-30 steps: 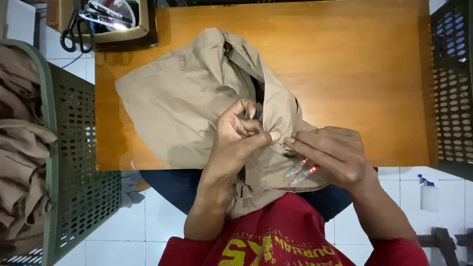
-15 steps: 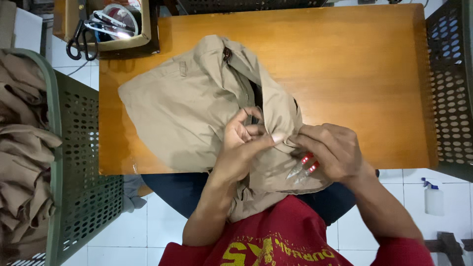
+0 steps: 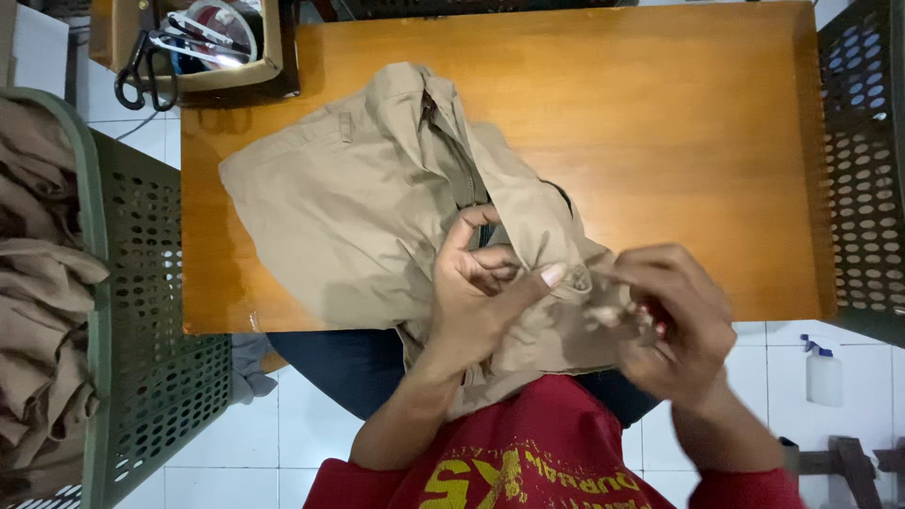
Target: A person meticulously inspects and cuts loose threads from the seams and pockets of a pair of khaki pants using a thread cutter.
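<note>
Since half a second ago, shifted slightly: right hand (image 3: 674,320) now blurred, pulled a little away from the left hand (image 3: 481,292), fingers curled loosely around a small red-tipped tool (image 3: 650,320) too smeared to identify. Cannot tell exactly how tight that grip is. Left hand closed on a fold of the khaki shirt (image 3: 377,217), thumb pressed on top of the cloth just beside a small button (image 3: 577,279), remaining fingers curled underneath, pinching the fabric up off the table (image 3: 660,141). Shirt spread across the near left part of the wooden table, collar toward the far side, placket open down the middle, lower hem draped over the table's near edge and onto the lap.

Farther out, at the far left corner, an open box (image 3: 189,47) with black-handled scissors (image 3: 141,71) hooked over its rim and a roll of clear tape (image 3: 222,24) inside. On the left, a green perforated basket (image 3: 141,311) piled with more khaki garments (image 3: 42,283). On the right, a dark perforated basket (image 3: 863,160) against the table's edge. Below it, on the white tiled floor, a small spray bottle (image 3: 823,370).
</note>
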